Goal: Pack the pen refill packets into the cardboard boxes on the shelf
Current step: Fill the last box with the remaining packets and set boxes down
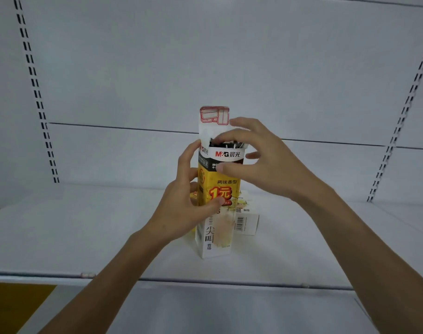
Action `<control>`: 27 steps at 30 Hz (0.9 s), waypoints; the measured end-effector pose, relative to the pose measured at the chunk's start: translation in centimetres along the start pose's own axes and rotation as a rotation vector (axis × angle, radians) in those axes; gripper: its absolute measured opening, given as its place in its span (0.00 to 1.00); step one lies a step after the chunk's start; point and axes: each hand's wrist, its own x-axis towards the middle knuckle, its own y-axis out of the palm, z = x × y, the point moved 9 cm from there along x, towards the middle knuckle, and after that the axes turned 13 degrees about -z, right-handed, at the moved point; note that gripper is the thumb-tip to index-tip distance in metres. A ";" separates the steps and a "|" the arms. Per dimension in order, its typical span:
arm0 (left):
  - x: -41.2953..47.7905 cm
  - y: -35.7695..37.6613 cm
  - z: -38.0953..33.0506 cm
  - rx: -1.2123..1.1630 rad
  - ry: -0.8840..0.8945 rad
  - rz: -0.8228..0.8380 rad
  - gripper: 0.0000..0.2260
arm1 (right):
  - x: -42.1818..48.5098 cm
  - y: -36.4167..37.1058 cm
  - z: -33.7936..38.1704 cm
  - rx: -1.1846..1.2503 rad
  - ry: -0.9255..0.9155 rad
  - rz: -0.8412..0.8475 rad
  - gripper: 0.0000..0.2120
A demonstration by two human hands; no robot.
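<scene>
**Now: both hands on the open box**

My left hand (181,201) grips the tall box (217,227) upright on the shelf (85,225), thumb on its front. My right hand (261,160) curls over its open top, forefinger across the dark refills (226,143) inside, thumb pressing the front. The flap (214,115) stands up behind.

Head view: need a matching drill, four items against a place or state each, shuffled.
Items
1 upright box
2 top flap
3 left hand
4 second box

Place or state
a lies on the shelf behind
b grips the upright box's side
c raised open
d stands on the shelf, refills showing at its mouth

Pairs: 1-d, 2-c, 3-b, 4-a
</scene>
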 end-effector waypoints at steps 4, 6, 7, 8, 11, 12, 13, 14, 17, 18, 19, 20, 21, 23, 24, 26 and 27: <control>-0.1 0.0 -0.1 0.010 0.010 0.006 0.41 | 0.1 0.7 -0.1 -0.011 0.022 -0.004 0.08; -0.1 0.0 -0.2 0.019 0.017 0.012 0.41 | 0.2 0.8 0.2 -0.044 0.008 0.011 0.07; -0.1 -0.1 -0.3 0.024 0.021 0.011 0.41 | 0.1 0.8 0.3 -0.042 0.006 0.019 0.08; 0.0 -0.2 -0.3 0.035 0.029 0.004 0.41 | 0.0 0.8 0.3 -0.009 0.008 0.022 0.10; 0.1 -1.1 -0.8 0.087 0.074 -0.040 0.39 | -0.8 0.3 -0.6 0.301 0.108 -0.039 0.26; 0.1 -1.3 -1.0 0.098 0.086 -0.048 0.38 | -1.0 0.0 -1.3 0.440 0.181 -0.089 0.29; 0.2 -1.3 -1.1 0.109 0.093 -0.047 0.38 | -1.3 -0.3 -2.1 0.548 0.242 -0.147 0.29; 0.2 -1.3 -1.2 0.120 0.097 -0.040 0.39 | -1.4 -0.6 -2.6 0.595 0.265 -0.195 0.26; 0.3 -1.3 -1.3 0.152 0.101 -0.027 0.39 | -1.7 -0.1 -2.6 0.532 0.194 -0.187 0.13; 0.4 -1.3 -1.4 0.161 0.100 -0.021 0.40 | -1.7 0.3 -2.5 0.514 0.172 -0.161 0.10; 0.5 -1.3 -1.4 0.171 0.098 -0.012 0.40 | -1.8 0.5 -2.3 0.515 0.160 -0.142 0.08; 0.6 -1.3 -1.5 0.182 0.097 0.000 0.40 | -1.8 0.7 -2.1 0.534 0.158 -0.129 0.06; 0.7 -1.2 -1.6 0.197 0.096 0.016 0.39 | -1.6 0.7 -2.0 0.550 0.159 -0.126 0.06; 1.1 -1.0 -1.9 0.226 0.110 0.053 0.39 | -1.0 0.4 -1.8 0.546 0.170 -0.142 0.08; 1.2 -0.8 -2.1 0.235 0.122 0.069 0.38 | -0.7 0.3 -1.7 0.535 0.176 -0.147 0.08; 1.4 -0.5 -2.3 0.230 0.128 0.084 0.37 | -0.1 0.3 -1.7 0.529 0.193 -0.145 0.08; 1.4 -0.5 -2.3 0.207 0.117 0.080 0.36 | 0.2 0.4 -1.8 0.540 0.209 -0.143 0.09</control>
